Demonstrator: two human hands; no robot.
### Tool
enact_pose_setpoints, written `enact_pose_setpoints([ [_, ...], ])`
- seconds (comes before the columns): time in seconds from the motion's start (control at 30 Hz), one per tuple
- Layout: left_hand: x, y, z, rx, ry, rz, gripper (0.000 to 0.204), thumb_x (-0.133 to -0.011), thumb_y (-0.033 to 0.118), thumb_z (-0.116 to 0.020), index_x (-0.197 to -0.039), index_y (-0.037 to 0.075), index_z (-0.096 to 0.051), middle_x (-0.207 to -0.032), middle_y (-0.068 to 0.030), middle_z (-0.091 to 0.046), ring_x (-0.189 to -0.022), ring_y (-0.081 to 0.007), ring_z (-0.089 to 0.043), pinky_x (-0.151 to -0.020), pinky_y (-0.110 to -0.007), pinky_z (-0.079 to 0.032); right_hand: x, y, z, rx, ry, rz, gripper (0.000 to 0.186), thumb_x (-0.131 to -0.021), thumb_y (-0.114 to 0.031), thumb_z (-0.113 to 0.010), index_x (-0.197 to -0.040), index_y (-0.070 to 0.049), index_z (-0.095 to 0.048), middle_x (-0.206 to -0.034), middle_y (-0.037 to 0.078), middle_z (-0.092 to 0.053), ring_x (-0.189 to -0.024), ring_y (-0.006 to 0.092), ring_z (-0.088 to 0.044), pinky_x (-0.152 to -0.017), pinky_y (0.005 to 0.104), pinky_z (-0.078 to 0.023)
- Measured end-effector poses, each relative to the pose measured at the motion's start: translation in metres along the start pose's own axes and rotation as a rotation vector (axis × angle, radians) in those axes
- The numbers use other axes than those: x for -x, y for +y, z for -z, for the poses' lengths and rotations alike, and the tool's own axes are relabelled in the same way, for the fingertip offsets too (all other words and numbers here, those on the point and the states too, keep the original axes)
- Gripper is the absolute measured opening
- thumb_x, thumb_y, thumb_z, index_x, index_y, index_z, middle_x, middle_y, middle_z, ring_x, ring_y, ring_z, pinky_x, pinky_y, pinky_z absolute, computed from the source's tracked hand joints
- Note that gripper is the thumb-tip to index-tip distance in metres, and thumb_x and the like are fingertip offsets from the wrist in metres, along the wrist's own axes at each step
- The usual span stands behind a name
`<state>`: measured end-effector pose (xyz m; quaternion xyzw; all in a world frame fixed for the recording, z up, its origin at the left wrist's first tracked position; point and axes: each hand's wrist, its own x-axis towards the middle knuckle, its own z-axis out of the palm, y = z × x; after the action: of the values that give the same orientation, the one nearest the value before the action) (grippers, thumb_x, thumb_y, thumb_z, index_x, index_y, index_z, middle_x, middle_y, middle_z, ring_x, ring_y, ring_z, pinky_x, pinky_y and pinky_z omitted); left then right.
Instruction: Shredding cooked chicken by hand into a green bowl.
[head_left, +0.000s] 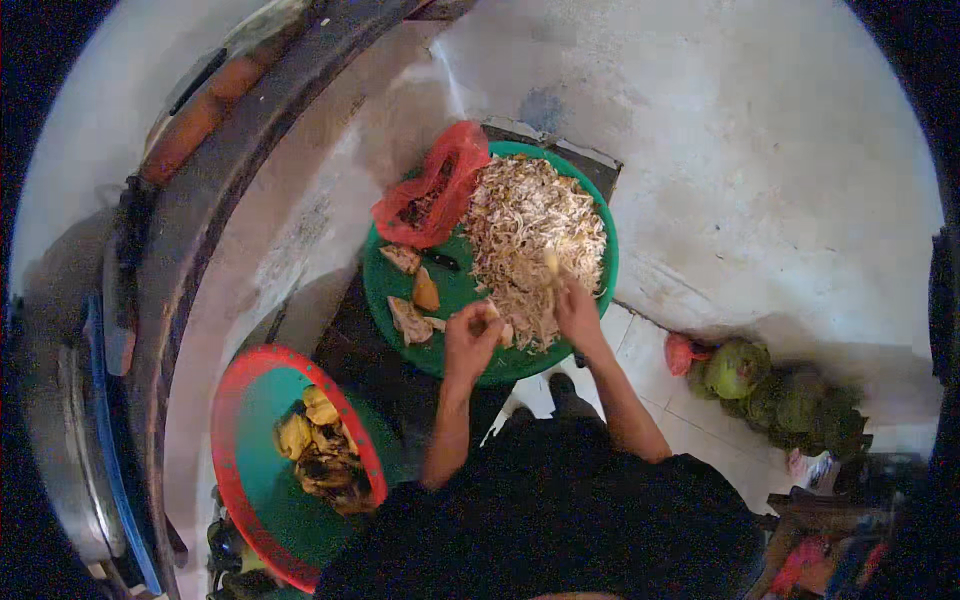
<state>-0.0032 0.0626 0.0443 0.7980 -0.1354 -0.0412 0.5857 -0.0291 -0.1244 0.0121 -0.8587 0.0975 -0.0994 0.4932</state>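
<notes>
My left hand [472,335] has its fingers closed on a pale piece [495,308] over the front of a round green tray [390,335]. My right hand [572,310] is closed on a small yellowish piece [552,262], blurred, above a heap of pale shreds [530,200] that covers the tray's right half. Cut chunks [425,290] lie on the left part of the tray, beside a black-handled knife [441,258]. A red mesh bag [425,190] with dark contents rests at the tray's back left.
A red-rimmed green basin [245,375] with yellow and dark peels sits low at left. A curved dark ledge [220,190] with utensils runs along the left. Green coconuts [740,370] and a small red bag [677,352] lie at right by the wall. My feet are below the tray.
</notes>
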Motion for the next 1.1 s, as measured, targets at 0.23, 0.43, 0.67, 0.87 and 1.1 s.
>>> enact_pose_setpoints([
  [0.23,0.0,-0.008,0.003,0.377,0.049,0.24,0.02,-0.078,0.009,-0.067,-0.095,0.004,-0.059,-0.071,0.0012,-0.056,-0.063,-0.0066,-0.051,-0.052,-0.021,-0.042,0.017,-0.021,-0.005,-0.163,-0.237,0.09,0.04,-0.092,-0.019,-0.045,-0.128,-0.003,-0.042,-0.073,0.007,-0.053,-0.054,0.0123,-0.046,-0.054,0.0271,-0.041],
  [0.43,-0.03,-0.001,-0.01,0.181,0.084,0.145,0.015,-0.077,0.014,-0.069,-0.085,0.003,-0.065,-0.067,0.0017,-0.056,-0.064,-0.0052,-0.049,-0.054,-0.021,-0.039,0.005,-0.032,-0.014,-0.093,-0.243,0.25,0.04,-0.091,-0.02,-0.044,-0.128,-0.006,-0.041,-0.097,0.018,-0.059,-0.076,0.0266,-0.053,-0.069,0.0365,-0.044],
  [0.67,-0.055,-0.009,-0.015,0.162,0.155,0.062,0.016,-0.077,0.015,-0.066,-0.08,0.0,-0.065,-0.067,0.0014,-0.057,-0.062,-0.0067,-0.05,-0.059,-0.023,-0.04,-0.024,-0.042,0.028,-0.168,-0.506,0.177,0.041,-0.094,-0.023,-0.042,-0.132,-0.008,-0.04,-0.058,0.0,-0.041,-0.055,0.0097,-0.042,-0.051,0.026,-0.037],
  [0.87,-0.072,0.011,-0.026,0.102,0.032,0.007,0.015,-0.077,0.013,-0.064,-0.076,-0.002,-0.062,-0.065,0.0011,-0.056,-0.063,-0.0071,-0.049,-0.059,-0.024,-0.04,-0.039,-0.023,0.026,-0.206,-0.335,0.244,0.037,-0.094,-0.021,-0.041,-0.128,-0.007,-0.045,-0.059,-0.001,-0.04,-0.053,0.0083,-0.04,-0.049,0.0251,-0.036],
  [1.1,-0.082,0.013,-0.035,0.157,0.043,0.068,0.014,-0.076,0.011,-0.063,-0.074,-0.002,-0.06,-0.065,0.0008,-0.055,-0.061,-0.0074,-0.048,-0.058,-0.024,-0.039,-0.059,-0.016,0.043,-0.251,-0.163,0.156,0.032,-0.093,-0.018,-0.045,-0.122,-0.008,-0.052,-0.066,-0.001,-0.049,-0.055,0.0083,-0.043,-0.052,0.0241,-0.039],
])
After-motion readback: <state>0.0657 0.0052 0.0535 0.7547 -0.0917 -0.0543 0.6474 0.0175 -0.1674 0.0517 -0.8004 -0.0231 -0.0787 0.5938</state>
